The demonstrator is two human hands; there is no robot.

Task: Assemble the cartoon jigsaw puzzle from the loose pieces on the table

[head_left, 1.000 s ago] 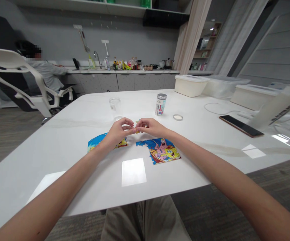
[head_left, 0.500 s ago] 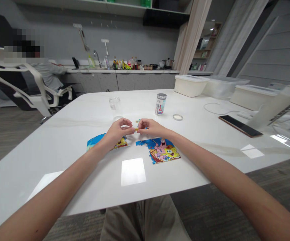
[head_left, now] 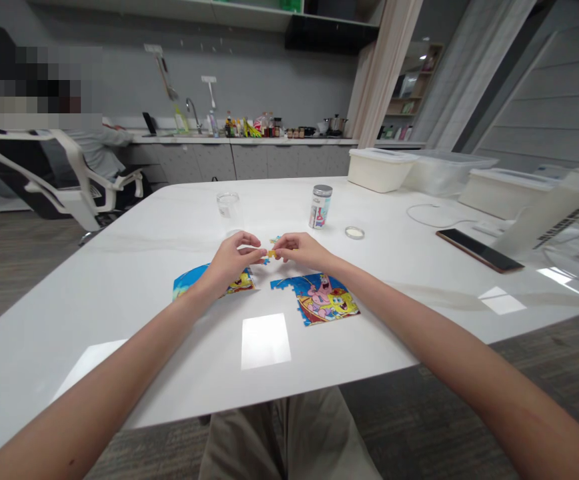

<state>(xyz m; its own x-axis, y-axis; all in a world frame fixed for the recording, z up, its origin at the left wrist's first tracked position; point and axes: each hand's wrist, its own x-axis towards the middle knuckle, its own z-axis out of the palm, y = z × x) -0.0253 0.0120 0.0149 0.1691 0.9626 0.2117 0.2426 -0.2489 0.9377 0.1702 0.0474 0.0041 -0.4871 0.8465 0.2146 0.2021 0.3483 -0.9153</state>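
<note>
Both hands meet over the table, fingertips closed about a small yellow puzzle piece (head_left: 271, 254). My left hand (head_left: 234, 259) pinches its left side, and my right hand (head_left: 305, 251) has the right side between thumb and fingers. Below the left hand lies a joined puzzle section (head_left: 242, 281), blue and yellow, partly covered by that hand and wrist. A second joined section (head_left: 327, 300), with a pink and a yellow cartoon figure, lies in front of the right hand. A few loose puzzle pieces (head_left: 275, 239) show behind the fingers, mostly hidden.
Farther back on the white table (head_left: 189, 363) stand a clear jar (head_left: 228, 209) and a printed canister (head_left: 320, 208), with a round lid (head_left: 354, 233) beside it. A phone (head_left: 478, 250), a cable and lidded white bins (head_left: 380, 169) are at right. A person sits at far left.
The yellow puzzle piece has turned between my fingertips and shows more of its face. Both hands have shifted very slightly; the puzzle sections stay in place.
</note>
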